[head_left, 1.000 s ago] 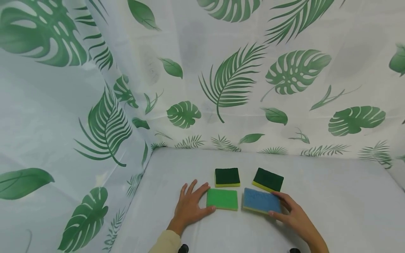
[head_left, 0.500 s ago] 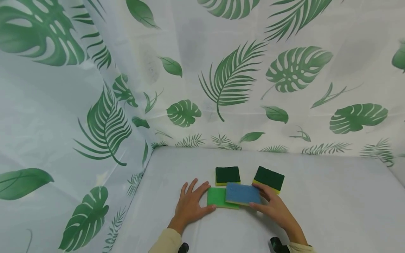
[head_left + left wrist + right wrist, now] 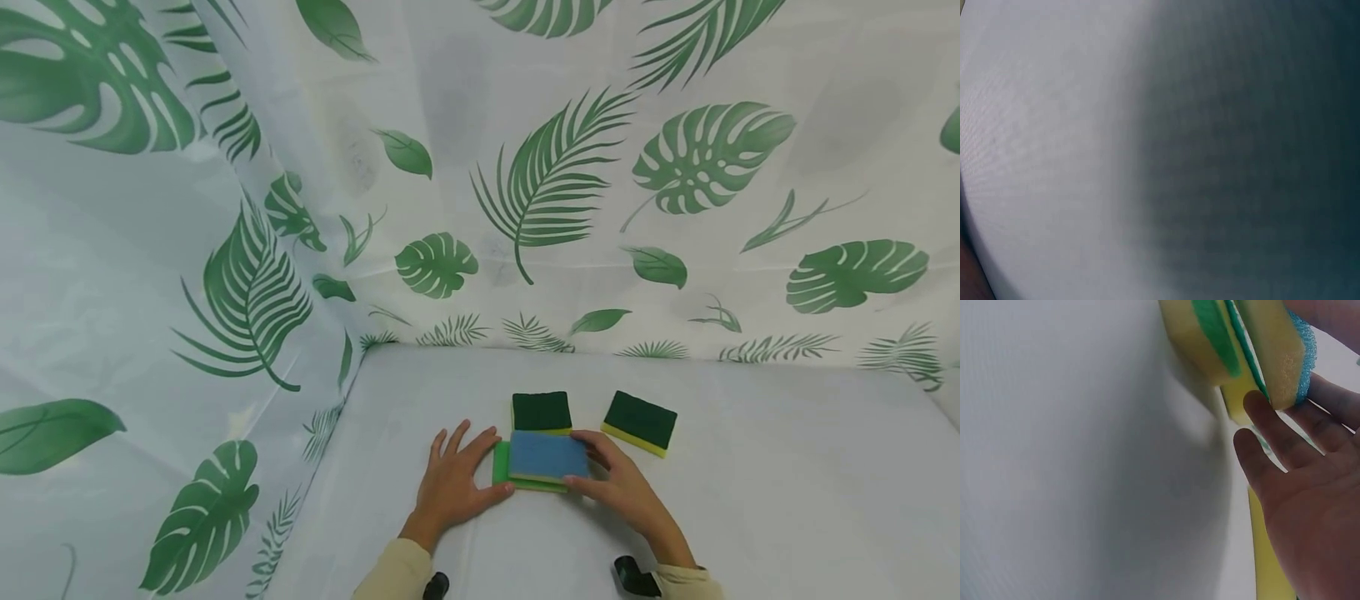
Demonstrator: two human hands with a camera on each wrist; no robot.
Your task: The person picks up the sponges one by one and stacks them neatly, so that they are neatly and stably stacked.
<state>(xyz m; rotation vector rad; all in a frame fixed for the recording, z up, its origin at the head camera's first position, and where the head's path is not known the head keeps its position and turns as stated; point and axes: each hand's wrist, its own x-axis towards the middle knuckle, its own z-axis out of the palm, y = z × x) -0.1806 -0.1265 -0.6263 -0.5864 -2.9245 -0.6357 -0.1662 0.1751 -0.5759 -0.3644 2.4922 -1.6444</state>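
In the head view, my right hand (image 3: pixel 621 485) pinches a blue-topped sponge (image 3: pixel 549 454) between thumb and fingers. It lies over, or just above, a bright green sponge (image 3: pixel 501 463), covering most of it. The right wrist view shows a narrow gap between the yellow side of the blue sponge (image 3: pixel 1282 356) and the green sponge (image 3: pixel 1216 337). My left hand (image 3: pixel 453 492) rests at the green sponge's left end, fingers spread and fairly straight, index fingertip and thumb near its corners. The left wrist view is blurred, with only a sliver of skin at lower left.
Behind the pair lies a dark green and yellow sponge (image 3: pixel 542 410), partly overlapped in view by the blue one. Another dark green sponge (image 3: pixel 640 419) sits tilted to the right. A white surface (image 3: pixel 787 483) meets leaf-patterned cloth walls (image 3: pixel 450 183) at back and left.
My right hand has carried the blue sponge leftward from beside the green sponge to over it. The left hand and both dark green sponges stay put.
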